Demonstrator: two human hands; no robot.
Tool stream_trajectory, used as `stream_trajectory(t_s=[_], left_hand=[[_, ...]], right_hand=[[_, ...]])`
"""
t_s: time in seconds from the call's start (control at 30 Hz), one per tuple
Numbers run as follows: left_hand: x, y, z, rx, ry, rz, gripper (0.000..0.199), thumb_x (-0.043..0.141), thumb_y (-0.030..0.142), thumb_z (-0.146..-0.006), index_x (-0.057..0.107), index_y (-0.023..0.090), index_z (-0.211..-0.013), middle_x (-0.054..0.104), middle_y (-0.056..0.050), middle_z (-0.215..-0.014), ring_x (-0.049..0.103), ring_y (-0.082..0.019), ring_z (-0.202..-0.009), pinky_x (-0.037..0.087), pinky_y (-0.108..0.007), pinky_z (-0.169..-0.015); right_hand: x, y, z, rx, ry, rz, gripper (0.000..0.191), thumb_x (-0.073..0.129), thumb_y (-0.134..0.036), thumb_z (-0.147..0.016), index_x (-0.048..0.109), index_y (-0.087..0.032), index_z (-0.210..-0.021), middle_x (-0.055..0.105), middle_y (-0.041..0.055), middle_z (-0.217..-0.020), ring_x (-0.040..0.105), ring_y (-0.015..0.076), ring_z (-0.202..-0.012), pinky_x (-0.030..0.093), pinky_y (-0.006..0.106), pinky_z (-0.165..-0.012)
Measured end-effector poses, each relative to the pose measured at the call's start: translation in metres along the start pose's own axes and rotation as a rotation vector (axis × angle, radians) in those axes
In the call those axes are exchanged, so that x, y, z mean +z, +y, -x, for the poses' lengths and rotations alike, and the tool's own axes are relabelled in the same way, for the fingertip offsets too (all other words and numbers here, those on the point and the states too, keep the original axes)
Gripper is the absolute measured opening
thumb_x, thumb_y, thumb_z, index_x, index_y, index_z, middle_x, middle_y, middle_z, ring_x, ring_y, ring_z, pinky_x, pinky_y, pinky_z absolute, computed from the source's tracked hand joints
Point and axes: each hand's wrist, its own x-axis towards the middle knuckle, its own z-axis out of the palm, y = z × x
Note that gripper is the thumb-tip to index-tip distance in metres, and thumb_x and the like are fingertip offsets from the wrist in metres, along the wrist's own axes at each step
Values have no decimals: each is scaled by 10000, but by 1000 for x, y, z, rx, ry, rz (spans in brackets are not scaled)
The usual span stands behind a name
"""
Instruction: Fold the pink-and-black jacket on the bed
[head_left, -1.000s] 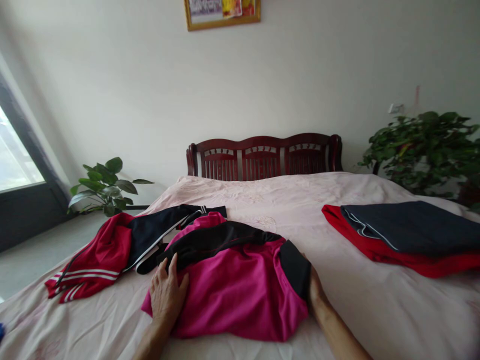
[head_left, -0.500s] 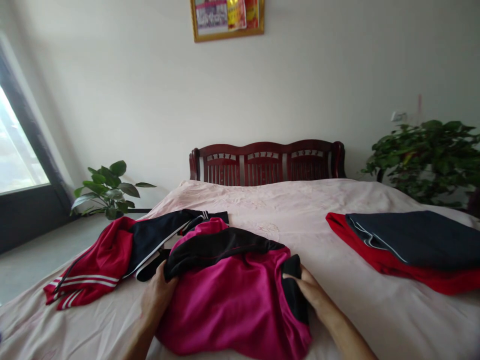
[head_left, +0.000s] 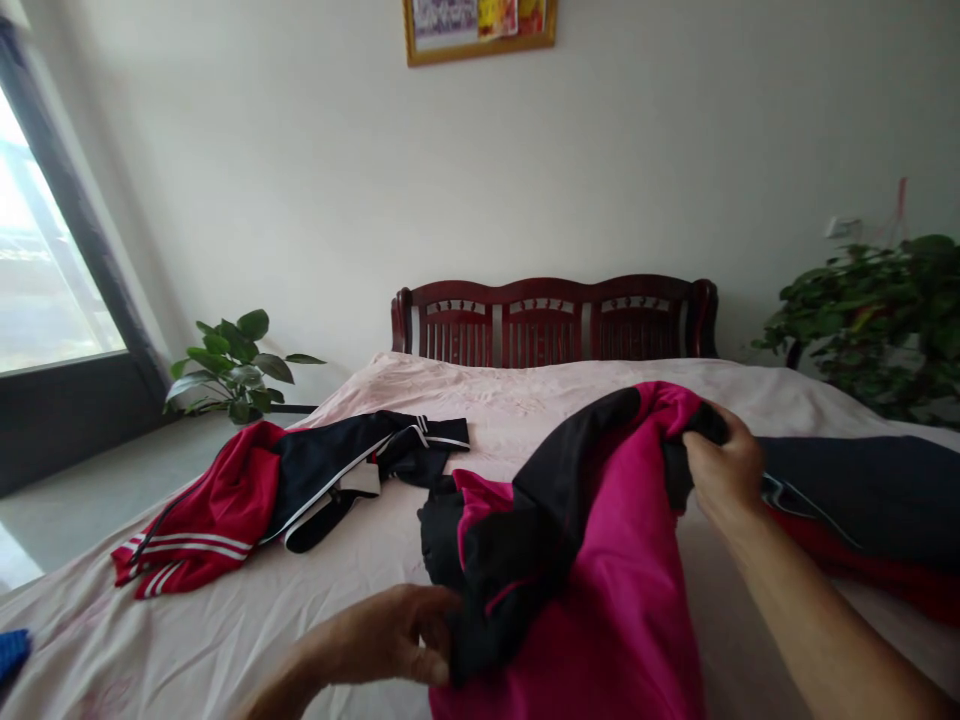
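A magenta and black jacket (head_left: 622,560) is partly lifted off the bed in front of me. My right hand (head_left: 724,460) grips a black edge of it, raised at the upper right. Lower down, my left hand (head_left: 409,635) has its fingers and thumb curled at the black part on the near left side; its fingertips are partly hidden in the dark cloth. To the left, a red and navy track jacket (head_left: 322,480) with white stripes lies spread on the pale pink bedsheet (head_left: 352,570).
Folded navy and red clothes (head_left: 862,500) lie at the right, partly behind my right forearm. A dark wooden headboard (head_left: 540,320) stands against the wall. Potted plants (head_left: 240,365) flank the bed. Something blue (head_left: 11,655) shows at the left edge.
My right hand has moved up and right, raising its side of the magenta jacket. My left hand has shifted right and lower. The jacket, spread before, is now bunched and turned.
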Motion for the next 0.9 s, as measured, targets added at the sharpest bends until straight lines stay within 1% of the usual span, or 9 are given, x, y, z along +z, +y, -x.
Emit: stream_trajectory(t_s=[0.07,0.17,0.27,0.37,0.47,0.6,0.73,0.83,0.9], left_hand=[[-24,-4,-12,-28,44,-272,349,597,405,-871,713,243,-1158,760,-29,-986,696,-207,-886,531,-280,-769],[-62,-26,-47,-89,385,-759,325,513,253,-889,720,273,-1139,731,-47,-1135,672,-223,-1049,496,-354,-955],[-94,-54,-85,-123,516,-970,399,577,93,-780,745,278,-1091,598,-84,-1389,408,-323,-1396,209,-558,-1179],[-119,-80,-110,-150,549,-1096,396,612,51,-726,770,277,-1010,509,-67,-1492,203,-340,-1496,-28,-613,-1194],[-146,-104,-123,-199,564,-1163,333,599,140,-792,766,270,-1049,474,-79,-1523,196,-330,-1498,-75,-608,-1187],[-187,-126,-136,-371,681,-1169,427,443,229,-904,674,262,-1261,445,-135,-1536,201,-415,-1474,-26,-784,-1070],[-227,-136,-153,-558,838,-1117,527,346,312,-942,529,195,-1422,383,-229,-1547,171,-470,-1462,95,-787,-1028],[-241,-141,-164,-632,888,-1069,603,400,335,-920,425,136,-1490,382,-329,-1500,203,-500,-1445,148,-745,-1030],[-238,-142,-167,-620,861,-1049,619,467,307,-884,435,171,-1487,394,-313,-1500,192,-490,-1457,114,-723,-1060]], right_hand=[[-14,31,13,-2,-195,176,576,550,-232,-675,654,-158,-1237,700,104,-1142,645,251,-1046,479,382,-950],[-28,77,61,22,-505,336,539,509,-249,-733,635,-189,-1253,706,95,-1160,654,261,-1049,499,385,-913],[-31,97,113,-194,-677,505,491,478,-161,-734,684,-224,-1176,723,72,-1119,642,264,-1041,488,395,-895],[-32,98,139,-457,-690,583,507,445,-91,-754,700,-265,-1155,720,51,-1131,621,254,-1060,462,408,-897],[-36,99,140,-553,-641,545,506,441,-90,-763,684,-255,-1176,717,48,-1133,625,244,-1046,474,396,-872],[-42,104,134,-597,-632,528,528,462,-94,-748,660,-269,-1205,712,34,-1134,629,242,-1048,484,382,-863],[-44,99,134,-609,-629,525,555,457,-89,-745,631,-299,-1229,707,19,-1137,631,244,-1055,486,386,-863],[-43,94,135,-614,-622,503,557,453,-95,-767,596,-310,-1261,705,15,-1129,634,239,-1043,497,383,-857],[-42,93,135,-609,-609,504,562,461,-102,-783,567,-308,-1296,699,24,-1136,631,243,-1044,500,391,-865]])
